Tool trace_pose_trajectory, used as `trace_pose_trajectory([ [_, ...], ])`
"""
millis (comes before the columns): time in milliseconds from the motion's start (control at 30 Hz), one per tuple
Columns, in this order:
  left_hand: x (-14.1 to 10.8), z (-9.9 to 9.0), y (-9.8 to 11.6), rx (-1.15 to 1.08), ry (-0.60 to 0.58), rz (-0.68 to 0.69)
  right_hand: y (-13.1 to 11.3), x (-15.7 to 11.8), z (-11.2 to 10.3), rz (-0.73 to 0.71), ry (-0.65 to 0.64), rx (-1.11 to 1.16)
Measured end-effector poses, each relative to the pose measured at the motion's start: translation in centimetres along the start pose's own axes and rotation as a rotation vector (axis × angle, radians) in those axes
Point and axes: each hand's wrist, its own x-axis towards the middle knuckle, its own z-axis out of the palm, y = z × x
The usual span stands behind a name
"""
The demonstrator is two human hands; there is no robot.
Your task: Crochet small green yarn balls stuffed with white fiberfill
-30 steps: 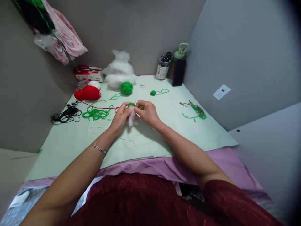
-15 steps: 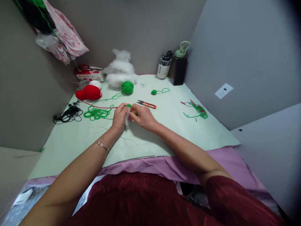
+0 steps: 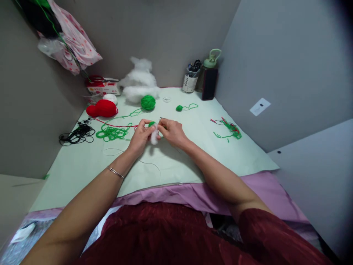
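Over the middle of the table, my left hand is closed around a small green knitted or crocheted piece. A tuft of white stuffing hangs down from that piece, between my two hands. My right hand is pinched at the tuft's right side. A bit of green shows by its fingertips, but what they grip is hidden. Behind the right hand, only the dark tip of the thread snips shows.
A green yarn ball, red yarn, loose green yarn and black cord lie left. White stuffing is heaped behind. A small green ball, yarn scraps, phone and bottle are right.
My right hand has shifted slightly right and now covers most of the snips. The white tuft has come further into view between the hands.
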Motion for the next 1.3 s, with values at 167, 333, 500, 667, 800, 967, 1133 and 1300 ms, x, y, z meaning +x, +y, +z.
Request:
trace_pose_trajectory([
  [167,0.6,-0.6,-1.1,0.047,0.117,0.069,-1.4,-1.0,0.9,-0.076,-0.072,-0.037],
  [333,0.7,-0.7,-1.2,0.065,0.166,0.127,-2.3,-1.7,1.7,-0.087,-0.070,-0.009],
  [500,0.3,-0.2,-0.7,0.013,0.076,0.078,-0.6,-0.3,1.6,0.040,-0.036,0.315],
  [667,0.0,-0.2,0.4,-0.059,-0.042,0.048,0.7,0.6,1.3,0.069,-0.056,0.507],
  [800,0.0,-0.6,1.2,-0.078,-0.122,0.026,1.0,0.7,0.9,0.113,-0.058,0.635],
  [967,0.1,-0.6,0.8,-0.077,-0.115,0.038,1.3,0.7,0.9,0.126,-0.085,0.682],
  [1133,0.2,-0.4,0.3,-0.060,-0.095,0.030,1.0,0.6,1.1,0.061,-0.058,0.571],
  [1300,0.2,-0.6,0.7,-0.022,-0.110,0.001,0.8,0.5,0.8,-0.001,-0.065,0.343],
])
